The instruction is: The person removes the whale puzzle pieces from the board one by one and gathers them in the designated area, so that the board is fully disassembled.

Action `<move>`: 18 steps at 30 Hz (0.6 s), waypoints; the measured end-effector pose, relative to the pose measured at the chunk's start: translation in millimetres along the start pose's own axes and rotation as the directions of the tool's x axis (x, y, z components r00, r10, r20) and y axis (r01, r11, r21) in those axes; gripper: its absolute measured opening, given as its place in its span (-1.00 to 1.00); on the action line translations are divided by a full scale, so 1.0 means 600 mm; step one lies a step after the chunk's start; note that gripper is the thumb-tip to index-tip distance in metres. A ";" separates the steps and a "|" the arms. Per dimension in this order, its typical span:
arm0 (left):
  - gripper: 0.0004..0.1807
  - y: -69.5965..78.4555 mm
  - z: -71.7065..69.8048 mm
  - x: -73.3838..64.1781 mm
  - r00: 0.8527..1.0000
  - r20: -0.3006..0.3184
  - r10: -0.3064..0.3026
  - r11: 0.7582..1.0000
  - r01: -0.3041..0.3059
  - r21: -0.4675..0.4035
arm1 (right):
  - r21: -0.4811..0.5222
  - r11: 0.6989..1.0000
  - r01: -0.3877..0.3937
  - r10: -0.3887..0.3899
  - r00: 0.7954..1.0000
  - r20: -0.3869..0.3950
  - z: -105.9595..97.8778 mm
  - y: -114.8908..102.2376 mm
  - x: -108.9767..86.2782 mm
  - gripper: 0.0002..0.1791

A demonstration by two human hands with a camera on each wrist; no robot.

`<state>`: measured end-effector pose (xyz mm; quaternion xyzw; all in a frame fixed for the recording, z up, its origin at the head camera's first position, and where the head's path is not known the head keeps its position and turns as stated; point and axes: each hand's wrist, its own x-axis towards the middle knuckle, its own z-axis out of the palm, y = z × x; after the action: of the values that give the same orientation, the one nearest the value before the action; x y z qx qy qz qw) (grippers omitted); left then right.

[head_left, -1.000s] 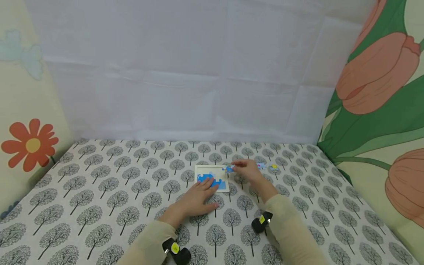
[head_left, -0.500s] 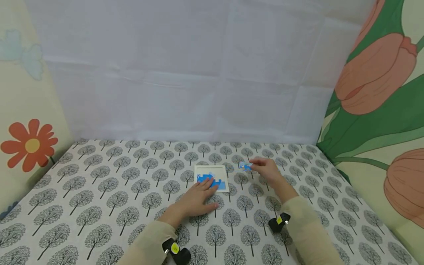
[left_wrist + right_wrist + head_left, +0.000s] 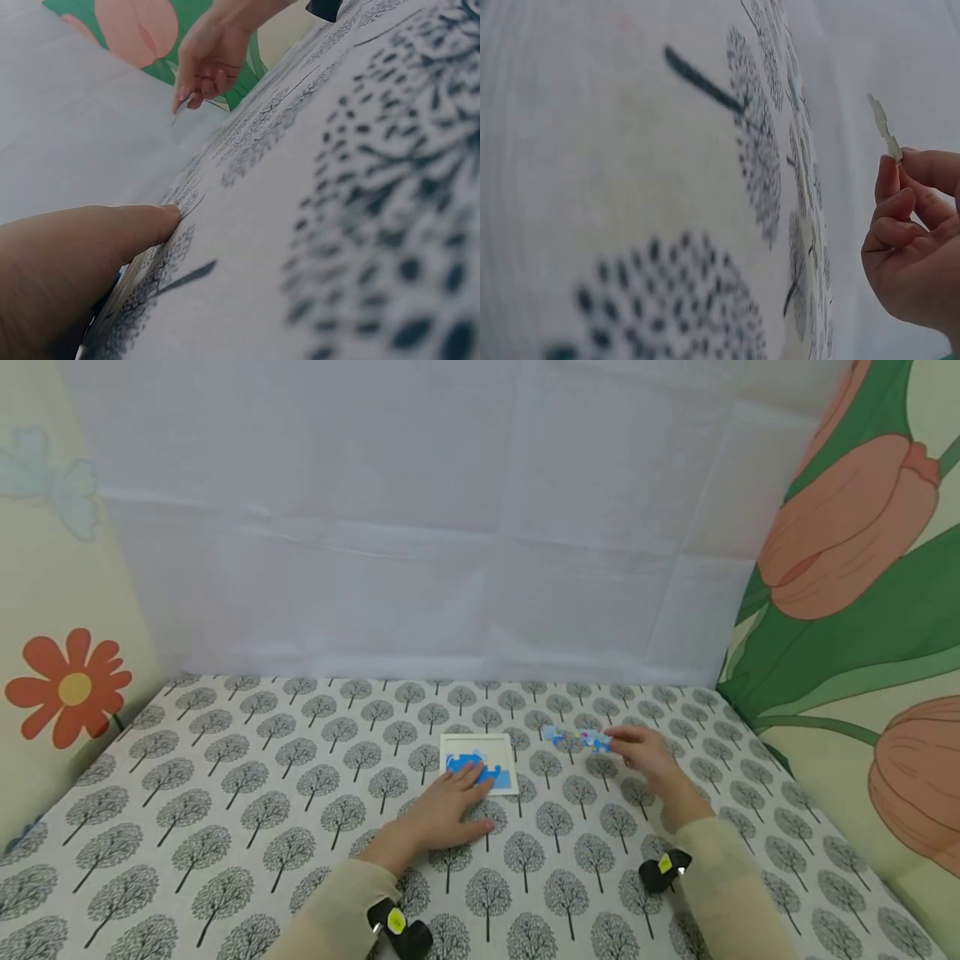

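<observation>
A small white-framed jigsaw tray (image 3: 455, 740) lies on the table, its lower part filled with blue puzzle pieces (image 3: 457, 762). My left hand (image 3: 450, 810) rests on its near side with fingers spread and straight, hiding some of the picture. To the right of the tray, my right hand (image 3: 647, 758) pinches a blue jigsaw piece (image 3: 601, 743) between thumb and fingertips. The right wrist view shows this jigsaw piece (image 3: 885, 129) edge-on, raised off the cloth. In the head view it overlaps loose pieces behind it.
Another loose jigsaw piece (image 3: 552, 733), pale blue, lies between the tray and my right hand. A white cloth with black trees (image 3: 300, 793) covers the table. At the back hangs a white sheet (image 3: 420, 568). Painted walls stand on both sides.
My right hand has moved right, away from the tray's upper right corner, carrying the jigsaw piece out over the loose ones. My left hand has stayed on the tray.
</observation>
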<state>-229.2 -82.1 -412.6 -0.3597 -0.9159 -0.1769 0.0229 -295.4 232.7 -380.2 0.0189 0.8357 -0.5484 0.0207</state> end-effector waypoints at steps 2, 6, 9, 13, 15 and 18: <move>-0.32 0.000 -0.001 0.000 1.000 0.002 -0.003 1.000 0.003 -0.001 | -0.004 1.000 -0.022 0.022 1.000 -0.017 -0.008 0.005 0.000 -0.65; -0.32 0.000 -0.001 0.000 1.000 0.006 -0.005 1.000 0.005 0.004 | -0.001 0.999 -0.055 0.054 0.997 -0.052 -0.023 0.014 0.001 -0.65; -0.32 0.000 -0.001 0.000 1.000 0.006 -0.004 1.000 0.004 0.004 | -0.011 0.998 -0.064 0.063 0.996 -0.060 -0.031 0.021 0.001 -0.65; -0.32 -0.001 0.000 0.000 1.000 0.003 -0.004 1.000 0.004 0.002 | -0.020 0.996 -0.092 0.090 0.993 -0.074 -0.037 0.031 0.003 -0.65; -0.31 -0.001 0.001 0.000 1.000 0.005 -0.008 1.000 0.008 0.005 | -0.012 0.994 -0.110 0.108 0.990 -0.086 -0.039 0.036 0.005 -0.65; -0.31 -0.001 0.002 0.001 1.000 0.010 -0.014 1.000 0.014 0.011 | -0.003 0.990 -0.141 0.140 0.984 -0.109 -0.041 0.043 0.007 -0.64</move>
<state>-229.9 -81.9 -414.1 -0.3540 -0.9195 -0.1700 0.0190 -298.4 265.6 -394.3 0.1074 0.8353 -0.5391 0.0141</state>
